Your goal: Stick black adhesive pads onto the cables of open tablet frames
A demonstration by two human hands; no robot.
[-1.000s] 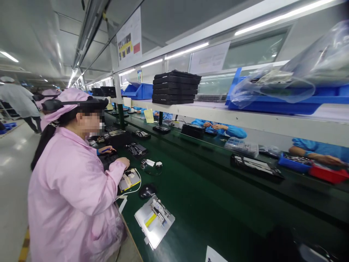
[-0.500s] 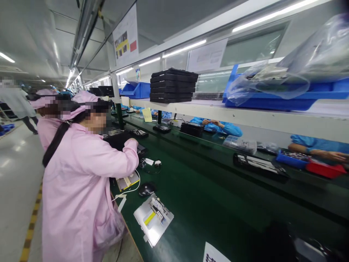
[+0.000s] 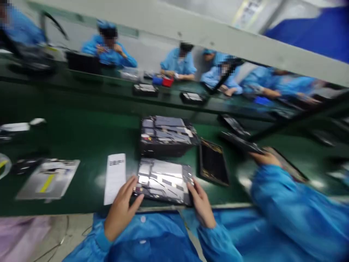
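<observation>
Close to the table's front edge lies a tablet with its silvery insides exposed point(image 3: 165, 180). My left hand point(image 3: 122, 205) grips its left end, thumb at the near corner and fingers along the side. On the right end, my right hand point(image 3: 201, 203) holds the edge between thumb and fingers. Just behind it stands a stack of similar opened tablets point(image 3: 167, 142) in black trays. A white printed paper strip point(image 3: 115, 178) lies beside my left hand. Motion blur softens small details.
At right, a co-worker's hand point(image 3: 265, 159) holds a dark flat device point(image 3: 241, 142). A black tray point(image 3: 214, 162) lies between us. A silver panel with yellow tape point(image 3: 50, 180) and a dark mouse point(image 3: 25, 165) sit at left. Several blue-clad workers sit across the line.
The view has swung right and down from the pink-clad worker and the shelf to the table before me. Both my hands, on the tablet, are now in view.
</observation>
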